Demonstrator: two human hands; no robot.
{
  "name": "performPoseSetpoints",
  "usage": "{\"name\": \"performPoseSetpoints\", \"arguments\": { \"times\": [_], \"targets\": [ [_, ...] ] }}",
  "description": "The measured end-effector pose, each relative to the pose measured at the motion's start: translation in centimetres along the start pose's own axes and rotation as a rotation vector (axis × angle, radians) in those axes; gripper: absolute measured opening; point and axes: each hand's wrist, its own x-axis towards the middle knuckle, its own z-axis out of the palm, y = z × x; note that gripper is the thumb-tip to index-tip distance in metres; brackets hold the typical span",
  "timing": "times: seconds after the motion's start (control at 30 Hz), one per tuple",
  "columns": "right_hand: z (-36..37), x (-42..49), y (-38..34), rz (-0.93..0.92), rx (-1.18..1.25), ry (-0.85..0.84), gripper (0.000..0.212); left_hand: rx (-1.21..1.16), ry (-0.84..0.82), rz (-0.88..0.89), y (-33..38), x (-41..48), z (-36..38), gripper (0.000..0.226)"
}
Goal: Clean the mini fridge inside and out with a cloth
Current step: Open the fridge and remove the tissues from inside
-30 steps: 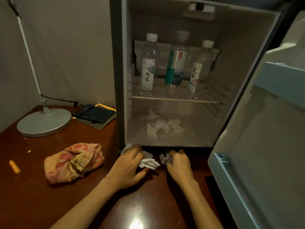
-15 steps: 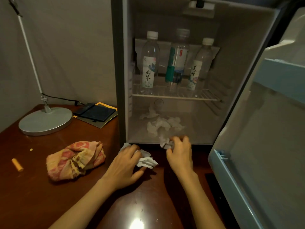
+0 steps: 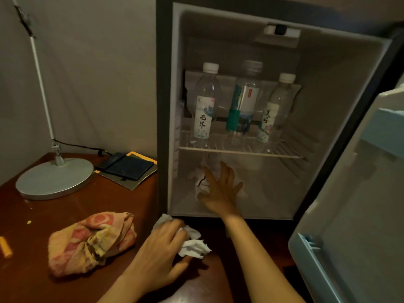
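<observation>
The mini fridge point(image 3: 341, 106) stands on the wooden table with its door point(image 3: 360, 193) swung open to the right. My right hand point(image 3: 220, 191) is inside the lower compartment, fingers spread over crumpled white tissues point(image 3: 200, 174) on the fridge floor. My left hand point(image 3: 161, 248) rests on the table in front of the fridge and covers more white tissue point(image 3: 193, 246). A crumpled pink and yellow cloth point(image 3: 89, 239) lies on the table to the left, apart from both hands.
Three water bottles point(image 3: 204, 110) stand on the wire shelf point(image 3: 240, 149). A grey desk lamp point(image 3: 54, 178) and a dark notebook point(image 3: 126, 166) sit at the back left of the table point(image 3: 43, 285). An orange stick point(image 3: 5, 246) lies at the left edge.
My right hand moved from the table edge into the lower compartment and spread its fingers over the tissues there. My left hand stayed on the tissue on the table.
</observation>
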Motion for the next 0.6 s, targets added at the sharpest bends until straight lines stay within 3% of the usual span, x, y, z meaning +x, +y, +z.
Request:
{"name": "performPoseSetpoints", "arguments": {
  "times": [0.23,0.4,0.6],
  "targets": [
    [1.3,3.4,-0.3,0.045,0.024,-0.125,0.088,0.051,0.065,0.056,-0.4,0.5,-0.1,0.037],
    [2.3,5.8,0.4,0.07,-0.036,-0.215,0.081,0.068,0.048,0.093,-1.0,0.6,1.0,0.041],
    [2.6,5.9,0.2,0.012,-0.15,-0.106,0.06,0.086,0.019,0.115,-1.7,0.6,1.9,0.042]
  ]
}}
